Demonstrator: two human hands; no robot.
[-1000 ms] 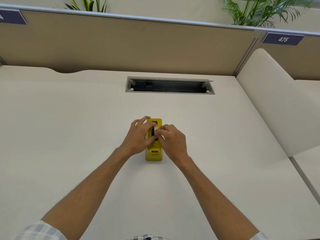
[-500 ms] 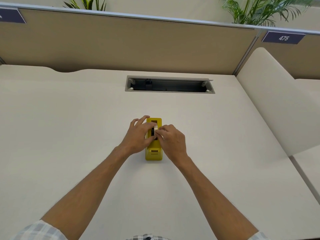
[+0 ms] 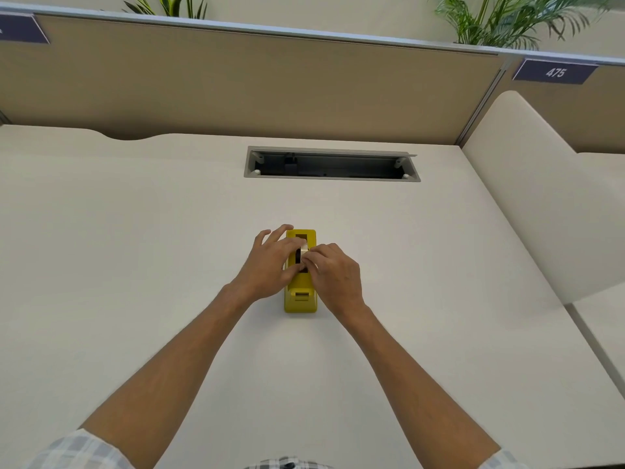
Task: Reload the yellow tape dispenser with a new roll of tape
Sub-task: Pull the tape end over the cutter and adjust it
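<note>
The dispenser (image 3: 300, 296) stands mid-desk (image 3: 135, 265); the right hand (image 3: 333, 275) and left hand (image 3: 267, 267) pinch the roll (image 3: 304, 248) over its slot. Best to seat it squarely, lowering evenly, without tipping the base

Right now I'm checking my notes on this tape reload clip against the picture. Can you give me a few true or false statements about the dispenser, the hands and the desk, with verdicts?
1. The yellow tape dispenser stands on the white desk. True.
2. The left hand rests on the desk, well away from the dispenser. False: it is against the dispenser's left side, thumb at the tape roll.
3. The right hand has its fingertips at the roll in the dispenser's slot. True.
4. The cable tray in the desk is covered by a closed lid. False: it lies open.
5. The sign on the partition reads 475. True.
6. The dispenser lies tipped on its side. False: it sits upright, slot facing up.
</note>
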